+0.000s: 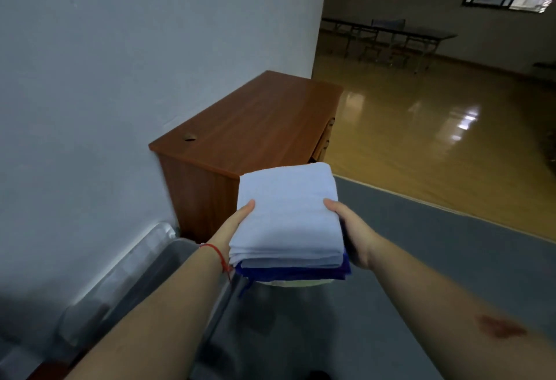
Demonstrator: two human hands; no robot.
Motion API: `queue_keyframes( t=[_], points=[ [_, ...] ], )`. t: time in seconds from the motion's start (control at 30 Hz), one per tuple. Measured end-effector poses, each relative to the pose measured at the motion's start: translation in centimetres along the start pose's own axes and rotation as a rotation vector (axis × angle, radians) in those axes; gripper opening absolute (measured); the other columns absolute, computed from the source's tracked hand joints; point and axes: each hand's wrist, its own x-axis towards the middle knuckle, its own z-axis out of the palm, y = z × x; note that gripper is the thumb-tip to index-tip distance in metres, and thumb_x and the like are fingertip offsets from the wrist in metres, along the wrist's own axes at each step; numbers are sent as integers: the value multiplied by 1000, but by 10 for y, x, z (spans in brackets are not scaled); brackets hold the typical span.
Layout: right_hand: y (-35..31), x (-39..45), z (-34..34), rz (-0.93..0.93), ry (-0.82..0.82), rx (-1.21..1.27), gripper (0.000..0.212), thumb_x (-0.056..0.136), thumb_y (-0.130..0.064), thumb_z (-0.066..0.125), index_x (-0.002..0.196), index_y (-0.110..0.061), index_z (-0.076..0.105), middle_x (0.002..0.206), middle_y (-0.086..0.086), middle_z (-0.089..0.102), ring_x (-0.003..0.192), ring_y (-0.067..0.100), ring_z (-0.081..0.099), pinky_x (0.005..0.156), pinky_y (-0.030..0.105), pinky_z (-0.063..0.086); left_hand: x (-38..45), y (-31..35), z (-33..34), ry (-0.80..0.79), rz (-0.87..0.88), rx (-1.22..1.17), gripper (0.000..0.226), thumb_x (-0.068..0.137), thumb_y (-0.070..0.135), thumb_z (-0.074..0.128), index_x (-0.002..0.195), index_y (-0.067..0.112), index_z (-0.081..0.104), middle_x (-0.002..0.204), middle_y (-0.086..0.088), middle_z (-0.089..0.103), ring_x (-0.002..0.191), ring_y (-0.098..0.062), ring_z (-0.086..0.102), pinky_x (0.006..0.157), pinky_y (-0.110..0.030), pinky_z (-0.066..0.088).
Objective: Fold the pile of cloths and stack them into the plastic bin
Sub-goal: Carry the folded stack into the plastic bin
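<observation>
Carrying the stack of folded cloths level matters: left hand and right hand grip pinching opposite sides, lowering flat into the bin.

Pale-blue cloths over dark-blue cloths

fingers of both hands hidden beneath cloth stack, plastic bin blurred

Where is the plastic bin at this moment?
In the head view, the plastic bin sits low on the left, against the wall, beside the wooden desk and under the left forearm.
</observation>
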Motion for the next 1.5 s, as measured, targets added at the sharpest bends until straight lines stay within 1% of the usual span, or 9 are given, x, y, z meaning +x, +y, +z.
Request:
queue_keyframes(
  t=[0.27, 0.43, 0.57, 0.7, 0.83, 1.07, 1.2, 1.4, 1.5],
  points=[
    [-56, 135, 0, 122, -134, -110, 70, 59, -48, 79, 119, -18, 60, 108, 7, 72, 102, 28, 66, 88, 42, 52, 89, 37, -3, 206, -12, -170, 37, 89, 45, 56, 92, 8, 63, 75, -7, 74, 61, -18, 71, 68, -30, 50],
    [-68, 200, 55, 239, -197, -248, 29, 79, -34, 68, 99, -13, 65, 82, 9, 74, 85, 29, 66, 71, 37, 51, 99, 28, -52, 337, -28, -334, 52, 80, 51, 62, 112, 10, 66, 108, -14, 70, 94, -29, 69, 80, -35, 52],
    [-43, 236, 125, 331, -263, -318, 24, 83, -28, 63, 97, -9, 65, 89, 12, 70, 84, 30, 63, 73, 36, 50, 92, 25, -122, 441, -66, -404, 67, 69, 52, 70, 120, 9, 63, 113, -17, 68, 108, -35, 63, 97, -44, 47],
    [-19, 274, 201, 376, -301, -388, 17, 84, -25, 59, 90, -10, 62, 85, 12, 68, 81, 31, 62, 70, 36, 49, 93, 33, -200, 473, -86, -446, 64, 67, 49, 73, 116, 8, 65, 108, -17, 70, 96, -32, 68, 80, -38, 54],
    [4, 317, 262, 403, -350, -405, 27, 83, -26, 58, 104, -9, 63, 97, 15, 70, 91, 34, 64, 79, 41, 51, 98, 50, -262, 526, -84, -463, 51, 75, 44, 62, 112, 8, 65, 98, -12, 73, 79, -25, 71, 62, -29, 56],
    [35, 384, 322, 459, -390, -463, 41, 74, -24, 57, 113, -11, 61, 110, 19, 67, 104, 40, 62, 93, 51, 48, 123, 45, -333, 571, -110, -522, 54, 73, 42, 63, 116, 10, 63, 102, -12, 72, 86, -26, 70, 72, -34, 53],
    [64, 434, 338, 509, -405, -526, 61, 56, -24, 59, 115, -9, 62, 114, 21, 67, 105, 43, 61, 95, 58, 46, 155, 22, -359, 628, -112, -619, 32, 88, 37, 56, 107, 12, 64, 90, -8, 74, 76, -22, 71, 68, -33, 53],
    [124, 504, 335, 597, -428, -577, 53, 63, -17, 54, 116, -8, 60, 112, 20, 66, 101, 43, 62, 82, 47, 53, 208, -39, -384, 697, -175, -774, 29, 89, 37, 56, 99, 11, 66, 83, -9, 74, 76, -26, 69, 70, -33, 52],
    [165, 535, 321, 716, -426, -649, 57, 53, -21, 58, 108, -8, 65, 107, 19, 69, 102, 42, 62, 94, 48, 47, 238, -88, -397, 725, -215, -856, 33, 85, 37, 60, 99, 8, 68, 88, -13, 74, 83, -30, 65, 76, -35, 50]
  ],
)
